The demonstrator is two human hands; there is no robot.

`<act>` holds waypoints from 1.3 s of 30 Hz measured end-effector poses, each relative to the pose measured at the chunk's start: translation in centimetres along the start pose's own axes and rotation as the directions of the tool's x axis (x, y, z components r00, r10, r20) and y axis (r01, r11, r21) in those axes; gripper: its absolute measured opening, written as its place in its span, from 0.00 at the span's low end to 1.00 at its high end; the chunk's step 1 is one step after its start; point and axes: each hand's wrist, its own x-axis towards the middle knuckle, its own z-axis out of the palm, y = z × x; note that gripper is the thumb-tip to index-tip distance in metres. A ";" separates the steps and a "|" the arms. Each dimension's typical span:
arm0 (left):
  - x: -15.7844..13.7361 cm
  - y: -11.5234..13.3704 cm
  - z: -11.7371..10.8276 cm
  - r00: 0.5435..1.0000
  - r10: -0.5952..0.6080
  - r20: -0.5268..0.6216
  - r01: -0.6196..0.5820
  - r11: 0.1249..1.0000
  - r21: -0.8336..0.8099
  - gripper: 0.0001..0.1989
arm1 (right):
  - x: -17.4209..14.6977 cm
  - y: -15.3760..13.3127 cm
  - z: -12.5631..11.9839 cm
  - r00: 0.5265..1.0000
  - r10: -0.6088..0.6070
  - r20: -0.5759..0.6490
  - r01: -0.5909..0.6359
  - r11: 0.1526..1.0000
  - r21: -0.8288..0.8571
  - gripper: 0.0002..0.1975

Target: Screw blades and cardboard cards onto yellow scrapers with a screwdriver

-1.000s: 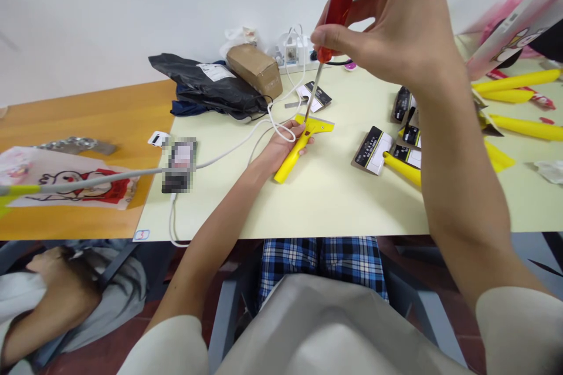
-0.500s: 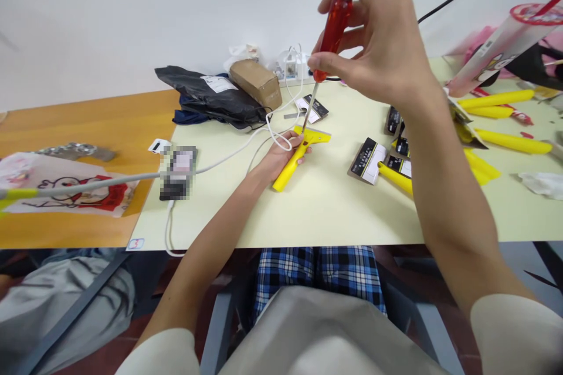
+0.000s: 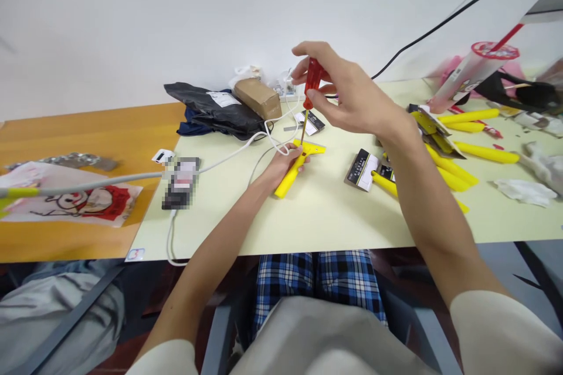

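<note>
My left hand [image 3: 285, 162] is closed around the head end of a yellow scraper [image 3: 290, 176], whose handle slants down toward the table's front edge. In my right hand [image 3: 341, 87] is a screwdriver [image 3: 313, 83] with a red handle, gripped between thumb and fingers. Its thin shaft points down, and the tip meets the scraper's head near a corner by my left fingers. Just behind the scraper lies a black and white card [image 3: 311, 122] with a small metal strip [image 3: 291, 128] beside it.
Several yellow scrapers [image 3: 486, 152] lie right, near a black and white package [image 3: 362, 169] and a crumpled tissue [image 3: 525, 192]. A tall cup [image 3: 472, 78] stands behind. A black bag [image 3: 215, 110], cardboard box [image 3: 258, 98], white cable [image 3: 229, 159] and blurred device [image 3: 182, 183] are left.
My right hand and the screwdriver are lower and further left in view, the shaft more upright. The screwdriver tip stays at the scraper head. The camera view has shifted slightly.
</note>
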 end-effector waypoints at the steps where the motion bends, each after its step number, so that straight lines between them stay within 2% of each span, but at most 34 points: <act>1: 0.0 0.0 0.0 1.000 0.000 -0.002 0.000 1.000 -0.003 0.17 | 0.0 0.1 0.1 1.000 -0.004 -0.012 0.004 1.000 0.008 0.28; 7: 0.0 -0.1 0.1 0.999 -0.010 -0.031 0.010 1.000 0.022 0.25 | 0.2 0.3 0.4 0.985 0.027 -0.170 -0.058 0.982 -0.181 0.24; 13: -0.2 0.1 0.3 0.999 0.008 -0.044 -0.005 0.999 0.048 0.25 | -0.5 -1.6 -1.1 0.996 0.090 0.006 -0.089 0.991 -0.098 0.27; 19: -0.3 0.3 0.6 1.000 0.010 -0.019 -0.009 0.999 0.053 0.26 | -0.4 -1.1 -1.2 0.990 0.110 -0.085 -0.129 0.954 -0.271 0.25; 24: -0.2 0.1 0.3 0.999 0.021 -0.044 -0.018 0.998 0.060 0.26 | -0.5 -1.1 -1.1 0.990 0.137 0.018 -0.134 0.983 -0.128 0.26; 29: -0.1 -0.1 0.1 1.000 0.022 -0.004 -0.022 0.996 0.084 0.26 | -0.3 -1.2 -1.3 0.989 0.136 -0.055 -0.145 0.962 -0.233 0.18; 35: -0.2 0.2 0.2 0.999 0.028 -0.047 -0.024 0.997 0.068 0.27 | -0.5 -1.4 -1.7 0.987 0.130 0.094 -0.120 0.988 -0.102 0.15; 39: -0.4 0.4 0.7 0.999 0.032 -0.038 -0.028 0.996 0.089 0.28 | -0.4 -1.2 -1.7 0.989 0.150 0.000 -0.149 0.977 -0.154 0.18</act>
